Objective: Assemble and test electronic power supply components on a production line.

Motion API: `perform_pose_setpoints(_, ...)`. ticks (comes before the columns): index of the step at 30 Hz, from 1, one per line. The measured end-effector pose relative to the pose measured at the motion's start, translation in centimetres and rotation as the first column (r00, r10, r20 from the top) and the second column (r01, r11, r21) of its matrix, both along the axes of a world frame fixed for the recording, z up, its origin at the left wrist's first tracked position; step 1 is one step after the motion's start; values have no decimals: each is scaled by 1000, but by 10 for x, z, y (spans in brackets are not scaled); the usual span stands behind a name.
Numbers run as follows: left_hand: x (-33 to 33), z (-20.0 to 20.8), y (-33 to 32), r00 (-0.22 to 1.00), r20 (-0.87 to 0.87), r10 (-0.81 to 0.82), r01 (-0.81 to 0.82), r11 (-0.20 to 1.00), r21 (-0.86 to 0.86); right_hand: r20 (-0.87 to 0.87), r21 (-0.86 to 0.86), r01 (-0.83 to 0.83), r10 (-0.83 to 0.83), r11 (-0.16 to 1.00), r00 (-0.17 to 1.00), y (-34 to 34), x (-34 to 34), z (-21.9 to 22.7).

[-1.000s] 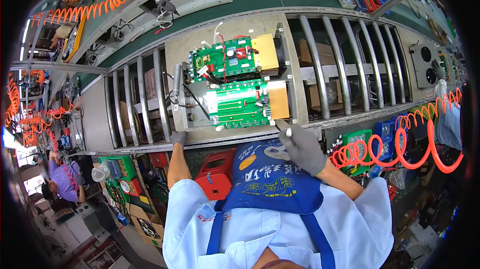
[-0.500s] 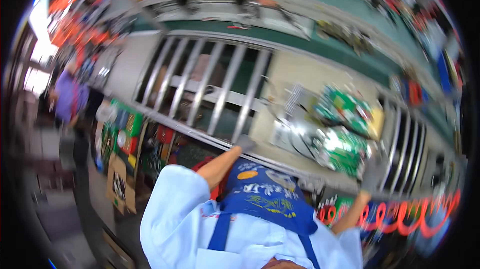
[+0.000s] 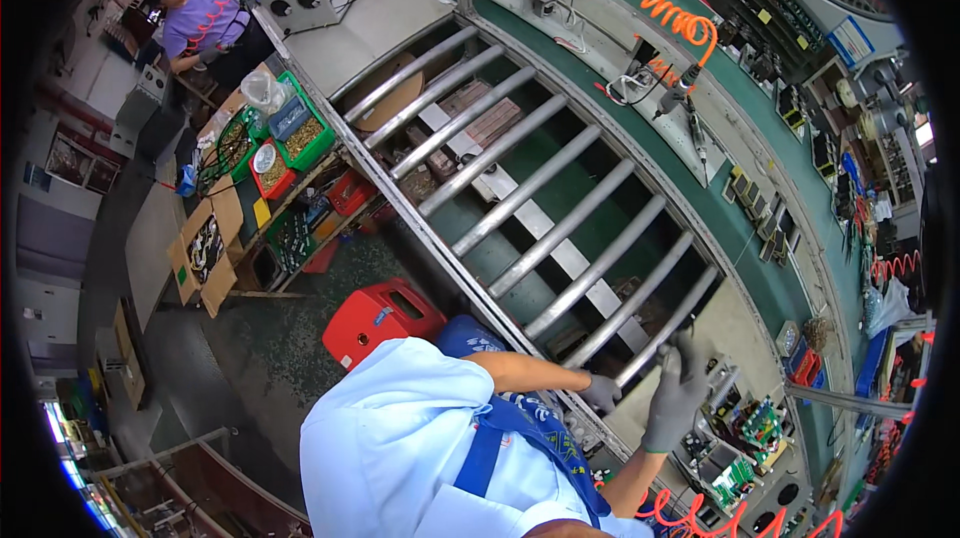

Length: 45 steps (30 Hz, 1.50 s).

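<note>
My left hand [image 3: 601, 393], in a grey glove, rests at the near rail of the roller conveyor [image 3: 540, 200], by the end of the last rollers. Its fingers are not clear enough to read. My right hand [image 3: 676, 400], also gloved in grey, is raised over the pale board beside the rollers, its fingers pointing up and apart. A small dark speck shows at its fingertips, too small to name. Just right of that hand lies an opened metal unit with a green circuit board [image 3: 764, 426]. Another green circuit board [image 3: 735, 479] sits nearer to me.
A red plastic stool [image 3: 385, 321] stands left of me. Side shelves hold a green bin [image 3: 307, 131] of small parts and a cardboard box [image 3: 207, 250]. Orange coiled hose and a hanging power screwdriver [image 3: 680, 90] are over the far bench. Another person [image 3: 205, 18] works at the far left.
The view has swung left, bringing more rollers and the red stool into sight. My right hand has risen from beside the circuit boards; my left hand remains near the conveyor rail.
</note>
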State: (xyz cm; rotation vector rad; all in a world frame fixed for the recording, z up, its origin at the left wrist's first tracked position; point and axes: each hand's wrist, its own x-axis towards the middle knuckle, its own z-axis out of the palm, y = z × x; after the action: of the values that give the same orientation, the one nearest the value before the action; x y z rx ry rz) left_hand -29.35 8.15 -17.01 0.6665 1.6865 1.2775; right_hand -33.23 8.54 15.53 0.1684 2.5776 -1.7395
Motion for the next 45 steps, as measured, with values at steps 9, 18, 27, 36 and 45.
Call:
perform_pose_setpoints(9, -11, -51, -296, 648, 92, 756, -734, 652, -192, -844, -56, -589, 277, 806, 460, -138, 2, 192)
perform_pose_setpoints(18, 202, -140, -644, 411, -393, 823, -635, -51, -771, -841, 170, -818, 514, 549, 170, -264, 17, 217)
perform_pose_setpoints(27, 304, -150, -588, -426, 470, 773, -767, -33, -641, -870, 29, -760, 390, 649, 300, -336, 10, 222)
perform_pose_setpoints(36, 208, -127, -568, 145, -90, 985, -821, 69, -567, -844, 165, -748, 485, 642, 230, -343, 12, 226)
perform_pose_setpoints(45, 174, -79, -570, -99, -54, 994, -818, -112, -564, -943, 74, -756, 292, 651, 159, -283, -26, 210)
